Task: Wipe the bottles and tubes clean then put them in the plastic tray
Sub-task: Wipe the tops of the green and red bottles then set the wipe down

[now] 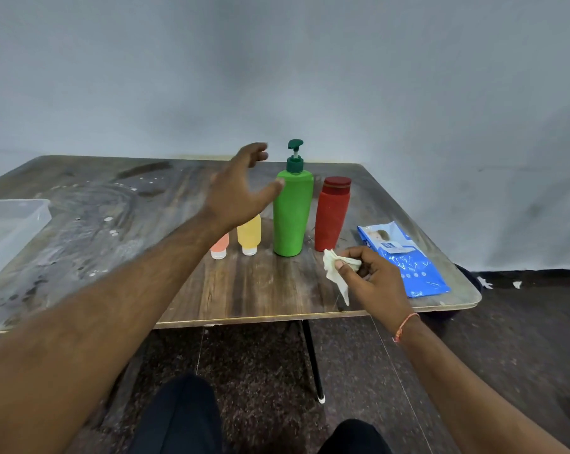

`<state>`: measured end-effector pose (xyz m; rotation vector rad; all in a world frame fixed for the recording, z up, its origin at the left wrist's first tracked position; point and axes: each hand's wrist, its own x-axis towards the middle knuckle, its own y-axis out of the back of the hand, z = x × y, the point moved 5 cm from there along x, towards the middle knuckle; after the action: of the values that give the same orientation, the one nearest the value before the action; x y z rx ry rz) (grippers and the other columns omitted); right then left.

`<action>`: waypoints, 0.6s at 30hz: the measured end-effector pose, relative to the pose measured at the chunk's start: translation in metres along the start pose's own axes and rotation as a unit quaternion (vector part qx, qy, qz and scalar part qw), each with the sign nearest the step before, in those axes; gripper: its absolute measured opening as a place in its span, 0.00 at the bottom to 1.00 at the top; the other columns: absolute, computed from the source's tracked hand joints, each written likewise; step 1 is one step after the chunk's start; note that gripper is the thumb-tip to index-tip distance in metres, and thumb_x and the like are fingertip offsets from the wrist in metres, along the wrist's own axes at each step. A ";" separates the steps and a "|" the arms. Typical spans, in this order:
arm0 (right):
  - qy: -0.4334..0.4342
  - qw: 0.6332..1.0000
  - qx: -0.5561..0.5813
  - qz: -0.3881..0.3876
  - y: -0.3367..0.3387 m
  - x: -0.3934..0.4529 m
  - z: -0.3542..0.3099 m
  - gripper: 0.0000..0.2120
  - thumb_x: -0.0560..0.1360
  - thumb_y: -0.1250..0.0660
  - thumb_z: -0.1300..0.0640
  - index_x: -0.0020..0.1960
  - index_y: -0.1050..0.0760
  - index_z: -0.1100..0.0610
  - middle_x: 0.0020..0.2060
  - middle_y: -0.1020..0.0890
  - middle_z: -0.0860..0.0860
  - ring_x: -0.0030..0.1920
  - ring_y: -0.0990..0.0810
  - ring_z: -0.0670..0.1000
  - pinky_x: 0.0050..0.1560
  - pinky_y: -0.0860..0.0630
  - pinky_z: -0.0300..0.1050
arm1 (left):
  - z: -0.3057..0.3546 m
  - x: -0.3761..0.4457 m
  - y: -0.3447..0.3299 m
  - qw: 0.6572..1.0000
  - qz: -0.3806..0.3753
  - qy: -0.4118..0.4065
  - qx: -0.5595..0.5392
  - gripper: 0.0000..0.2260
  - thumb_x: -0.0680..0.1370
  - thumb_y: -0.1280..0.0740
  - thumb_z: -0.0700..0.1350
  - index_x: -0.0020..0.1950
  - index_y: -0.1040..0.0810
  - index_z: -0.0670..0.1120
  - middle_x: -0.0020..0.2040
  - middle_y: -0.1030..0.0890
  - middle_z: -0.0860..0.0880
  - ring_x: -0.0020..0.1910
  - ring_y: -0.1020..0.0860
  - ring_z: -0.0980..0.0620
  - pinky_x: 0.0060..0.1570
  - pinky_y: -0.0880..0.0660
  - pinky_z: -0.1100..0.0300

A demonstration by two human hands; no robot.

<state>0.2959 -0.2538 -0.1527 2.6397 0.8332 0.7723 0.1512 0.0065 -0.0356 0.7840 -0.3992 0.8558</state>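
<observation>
My left hand (241, 188) is spread wide, reaching for the green bottle (292, 214), thumb perhaps touching it; my right hand (373, 278) pinches the wipe (334, 273). Next: grip, then wipe.

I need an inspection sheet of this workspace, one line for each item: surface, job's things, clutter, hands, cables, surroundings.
Surface: wooden table, worn, with pale stains and spots on its left part.
Job's things: green pump bottle, red bottle, yellow tube and orange tube stand in a row; clear plastic tray at the left edge.
Clutter: blue wipes pack lies at the right.
Hands: left hand open, reaching at the green pump bottle; right hand pinches a crumpled wipe.
Cables: nothing seen.
Surroundings: grey wall, dark speckled floor.
</observation>
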 end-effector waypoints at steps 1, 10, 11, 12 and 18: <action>-0.005 1.000 0.009 0.001 -0.002 0.001 -0.001 0.08 0.78 0.24 0.52 0.52 0.17 0.39 0.41 0.14 0.49 0.43 0.18 0.61 0.47 0.19 0.60 | 0.005 0.010 -0.008 0.999 -0.041 0.014 0.008 0.33 0.74 0.26 0.62 0.76 0.30 0.55 0.68 0.20 0.56 0.67 0.23 0.58 0.68 0.26 0.55; -0.058 0.992 0.111 0.008 -0.006 0.004 -0.012 0.05 0.80 0.26 0.57 0.52 0.15 0.48 0.45 0.12 0.53 0.35 0.17 0.50 0.36 0.20 0.47 | 0.008 0.041 -0.036 0.984 -0.152 0.065 0.067 0.22 0.78 0.27 0.60 0.68 0.19 0.51 0.63 0.16 0.49 0.60 0.18 0.49 0.65 0.22 0.46; -0.057 0.991 0.119 0.011 -0.006 0.006 -0.016 0.03 0.81 0.27 0.56 0.52 0.15 0.49 0.45 0.12 0.56 0.34 0.18 0.53 0.38 0.19 0.50 | 0.009 0.041 -0.036 0.983 -0.158 0.064 0.072 0.23 0.78 0.27 0.60 0.69 0.19 0.51 0.63 0.16 0.49 0.61 0.18 0.49 0.66 0.22 0.47; -0.051 0.992 0.116 0.017 -0.007 0.011 -0.018 0.03 0.81 0.27 0.54 0.52 0.15 0.49 0.44 0.13 0.57 0.33 0.18 0.54 0.39 0.18 0.54 | 0.011 0.042 -0.035 0.981 -0.166 0.063 0.081 0.23 0.78 0.27 0.61 0.69 0.19 0.50 0.64 0.16 0.49 0.62 0.18 0.49 0.66 0.22 0.49; 0.079 0.995 0.029 0.049 -0.017 0.047 -0.065 0.06 0.79 0.24 0.54 0.56 0.14 0.49 0.41 0.14 0.40 0.39 0.18 0.40 0.41 0.21 0.39 | 0.020 0.047 -0.027 0.975 -0.176 0.074 0.114 0.21 0.78 0.26 0.60 0.65 0.15 0.49 0.58 0.14 0.50 0.57 0.17 0.50 0.62 0.21 0.50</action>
<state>0.2841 -0.2068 -0.0867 2.7157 0.7817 1.0069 0.2012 0.0051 -0.0065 0.9627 -0.0233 0.6258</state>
